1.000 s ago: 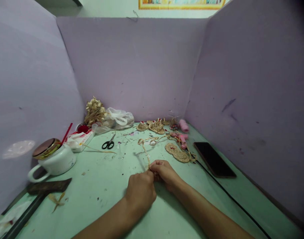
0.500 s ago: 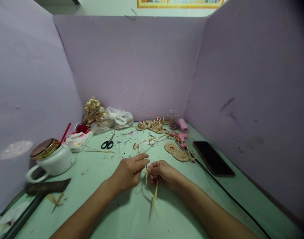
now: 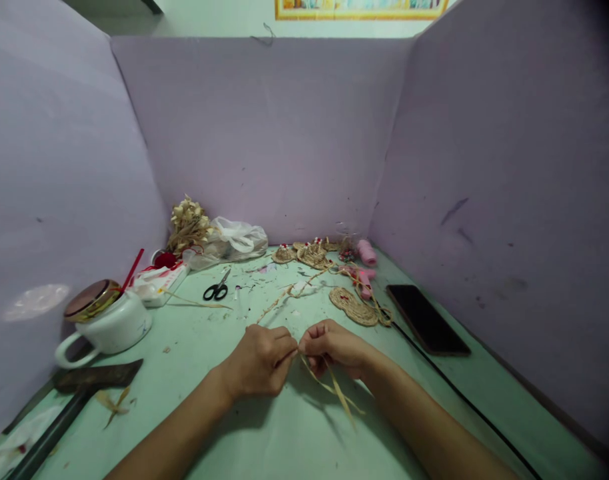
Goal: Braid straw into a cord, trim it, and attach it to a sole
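My left hand [image 3: 264, 358] is closed, fingers pinched on the near end of a thin braided straw cord [image 3: 279, 300]. The cord runs away from behind the knuckles toward the back right of the table. My right hand [image 3: 333, 348] pinches loose straw strands [image 3: 338, 393] just beside the left fingertips, and their ends hang down toward me. Fingertips of both hands almost touch. Beyond the right hand lies a flat coiled straw piece [image 3: 353, 305], with a pink glue gun [image 3: 364, 281] behind it.
Scissors [image 3: 216, 289] lie left of centre. A white enamel mug [image 3: 115, 328] and a hammer [image 3: 97, 377] stand and lie at left. A phone [image 3: 427, 319] and black cable [image 3: 454, 375] are at right. Dried flowers [image 3: 188, 220], a plastic bag [image 3: 240, 238] and pink thread spool [image 3: 367, 253] line the back.
My left hand has closed its fingers on the cord and lowered slightly. The loose strand ends have swung to the right, and the cord beyond my hands has been drawn straighter.
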Action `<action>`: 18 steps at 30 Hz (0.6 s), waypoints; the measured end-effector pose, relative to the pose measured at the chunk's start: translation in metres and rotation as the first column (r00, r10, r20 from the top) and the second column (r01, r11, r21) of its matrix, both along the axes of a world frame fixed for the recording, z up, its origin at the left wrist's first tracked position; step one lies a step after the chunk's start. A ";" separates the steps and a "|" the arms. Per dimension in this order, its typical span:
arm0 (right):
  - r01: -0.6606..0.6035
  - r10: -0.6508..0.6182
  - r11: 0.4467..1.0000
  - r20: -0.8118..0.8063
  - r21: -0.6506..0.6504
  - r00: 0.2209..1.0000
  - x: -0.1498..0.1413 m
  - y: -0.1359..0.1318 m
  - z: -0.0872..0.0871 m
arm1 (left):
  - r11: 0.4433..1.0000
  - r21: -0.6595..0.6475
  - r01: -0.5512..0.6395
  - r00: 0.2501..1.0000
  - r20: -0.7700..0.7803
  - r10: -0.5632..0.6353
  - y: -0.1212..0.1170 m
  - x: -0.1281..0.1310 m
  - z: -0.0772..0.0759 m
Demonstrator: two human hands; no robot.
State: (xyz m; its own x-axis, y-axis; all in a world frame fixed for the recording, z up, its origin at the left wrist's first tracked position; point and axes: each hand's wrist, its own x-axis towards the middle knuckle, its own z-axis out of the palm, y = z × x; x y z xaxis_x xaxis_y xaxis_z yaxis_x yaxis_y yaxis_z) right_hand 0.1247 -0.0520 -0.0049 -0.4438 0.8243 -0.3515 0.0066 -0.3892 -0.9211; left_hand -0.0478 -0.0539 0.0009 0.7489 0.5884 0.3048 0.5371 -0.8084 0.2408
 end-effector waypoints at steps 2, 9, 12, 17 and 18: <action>-0.019 0.017 0.999 -0.057 -0.041 0.998 0.002 0.001 0.001 | 0.998 0.064 -0.005 0.999 0.048 0.002 -0.003 0.002 -0.003; -0.004 -0.024 0.996 -0.293 -0.094 0.956 0.007 0.005 0.004 | 0.898 -0.390 -0.202 0.770 0.503 0.392 -0.001 0.012 -0.003; 0.195 -0.185 0.981 -0.238 0.018 0.953 0.003 0.006 0.000 | 0.642 -0.767 -0.021 0.518 0.541 0.663 0.000 0.018 0.002; 0.231 -0.192 0.925 -0.155 0.302 0.969 -0.011 0.002 -0.007 | 0.426 -0.854 0.298 0.392 0.516 0.761 -0.003 0.026 0.002; 0.206 -0.155 0.913 -0.166 0.352 0.974 -0.013 0.001 -0.008 | 0.400 -0.857 0.324 0.397 0.507 0.765 -0.004 0.027 0.001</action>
